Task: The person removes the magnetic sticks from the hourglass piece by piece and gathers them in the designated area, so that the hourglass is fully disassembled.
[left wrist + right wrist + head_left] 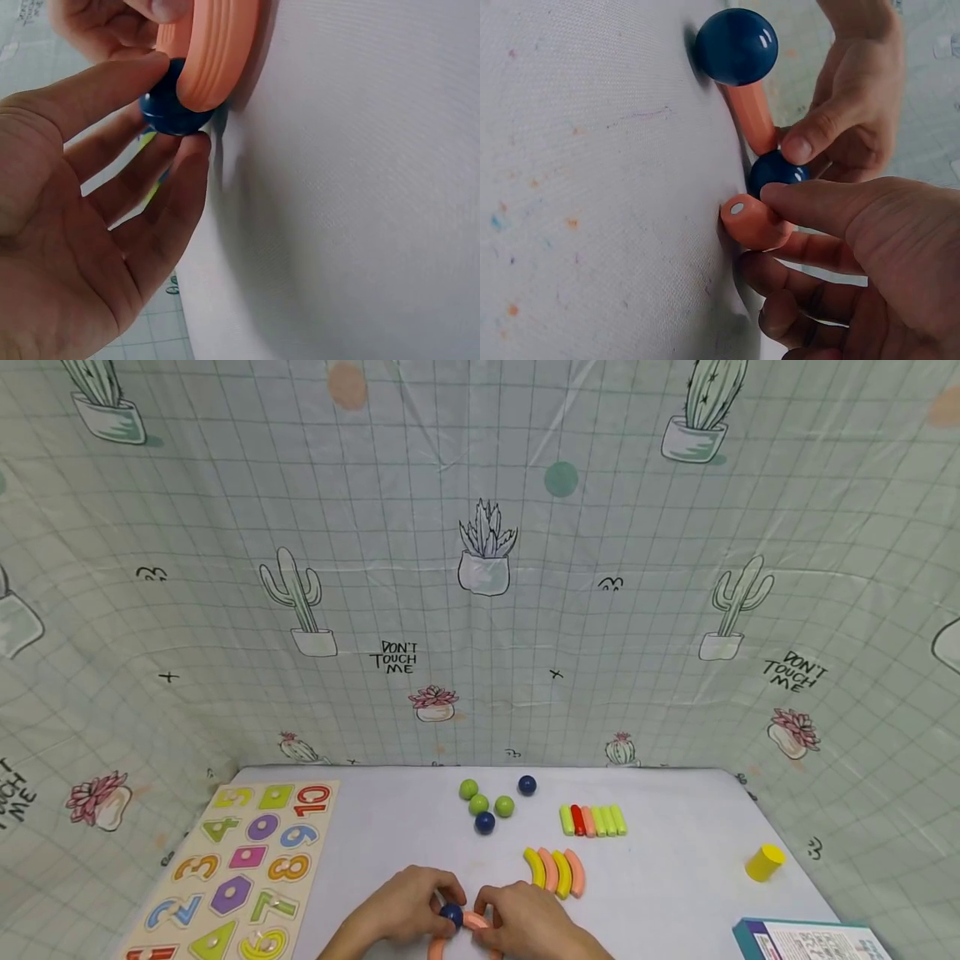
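Near the front of the table, my left hand [408, 903] pinches a dark blue ball [451, 916] between thumb and fingertips. A curved orange-pink rod [221, 52] meets this ball in the left wrist view. My right hand [528, 917] grips a curved orange-pink rod [475, 921] beside the ball. In the right wrist view, that rod [754, 225] shows a round silvery spot at its end, and the right thumb lies by the blue ball [769, 171]. Another orange-pink rod [751, 116] runs from this ball to a second blue ball [736, 46] resting on the table.
Green balls [478, 805] and two blue balls [484, 823] lie farther back. Curved yellow and pink rods [555, 872] sit right of the hands, with short straight rods [592, 821] behind. A number puzzle board [247, 860] is left; a yellow cylinder [765, 863] and a box [810, 941] are right.
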Action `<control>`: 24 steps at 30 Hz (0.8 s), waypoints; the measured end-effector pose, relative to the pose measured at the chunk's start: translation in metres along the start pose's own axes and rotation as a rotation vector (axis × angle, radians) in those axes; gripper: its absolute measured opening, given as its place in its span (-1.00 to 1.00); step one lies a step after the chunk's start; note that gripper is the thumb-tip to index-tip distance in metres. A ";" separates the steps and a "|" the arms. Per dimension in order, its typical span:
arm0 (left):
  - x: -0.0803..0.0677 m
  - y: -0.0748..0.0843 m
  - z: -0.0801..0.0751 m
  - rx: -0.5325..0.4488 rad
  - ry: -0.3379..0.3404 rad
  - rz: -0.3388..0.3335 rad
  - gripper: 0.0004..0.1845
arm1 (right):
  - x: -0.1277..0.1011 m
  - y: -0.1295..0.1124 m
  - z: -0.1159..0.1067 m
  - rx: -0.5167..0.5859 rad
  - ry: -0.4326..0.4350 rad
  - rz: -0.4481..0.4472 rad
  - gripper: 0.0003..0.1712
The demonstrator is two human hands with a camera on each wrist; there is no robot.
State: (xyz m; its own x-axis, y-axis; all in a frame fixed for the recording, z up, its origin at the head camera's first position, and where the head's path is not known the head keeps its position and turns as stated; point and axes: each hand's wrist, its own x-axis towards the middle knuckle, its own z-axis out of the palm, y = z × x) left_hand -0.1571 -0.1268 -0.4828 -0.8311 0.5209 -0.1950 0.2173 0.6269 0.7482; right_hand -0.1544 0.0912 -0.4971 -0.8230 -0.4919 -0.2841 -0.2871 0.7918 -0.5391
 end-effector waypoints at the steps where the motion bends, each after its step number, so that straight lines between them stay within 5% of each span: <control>1: 0.000 0.000 0.000 -0.001 0.004 -0.003 -0.73 | -0.001 0.000 0.000 -0.004 0.003 0.003 -0.84; 24: 0.002 0.002 0.001 0.006 -0.045 -0.049 -0.65 | 0.000 -0.004 0.006 -0.124 0.074 -0.105 -0.88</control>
State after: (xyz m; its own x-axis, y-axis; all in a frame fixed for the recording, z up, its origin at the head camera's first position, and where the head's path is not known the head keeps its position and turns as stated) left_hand -0.1576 -0.1245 -0.4825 -0.8167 0.5151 -0.2600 0.1802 0.6558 0.7332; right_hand -0.1505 0.0857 -0.5003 -0.8179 -0.5496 -0.1701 -0.4278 0.7787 -0.4590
